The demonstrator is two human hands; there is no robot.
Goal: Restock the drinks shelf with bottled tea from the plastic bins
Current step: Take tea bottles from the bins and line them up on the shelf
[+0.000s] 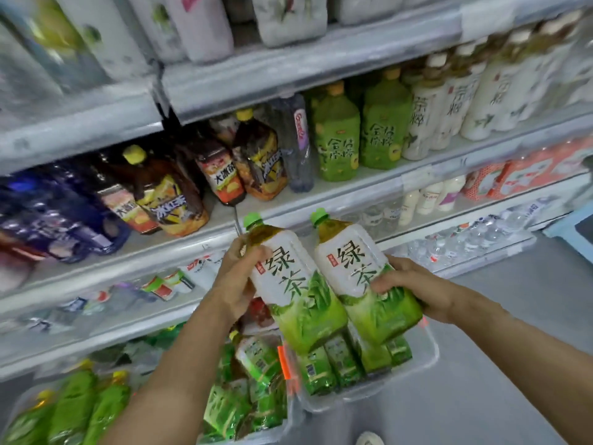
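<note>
Shop aisle: grey floor (500,332) on the right, white multi-tier drinks shelf (288,72) filling the left and top. Upper tiers hold pale bottles, badly motion-blurred, labels unreadable. Middle tier: dark blue bottles far left, brown tea bottles with yellow caps (167,191) leaning over, one clear bottle, two green-label bottles (359,136), then white-label bottles (449,101) toward the right. Lower tiers hold small bottles and water packs, too blurred to identify.

On the floor below, a clear plastic bin (426,358) with an orange latch holds green-label bottles lying flat; a second bin (256,438) to its left, also packed with green bottles, is cut off by the bottom edge. More green bottles with yellow caps sit at bottom left, blurred.

Two large green tea bottles are held side by side above the bins, in front of the shelf edge, tilted, green caps up-left. Left hand (236,281) wraps fingers round the left tea bottle (295,293) near its shoulder. Right hand (414,287) grips the right tea bottle (362,277) at mid-body; its far side hidden. The bottles touch each other.
</note>
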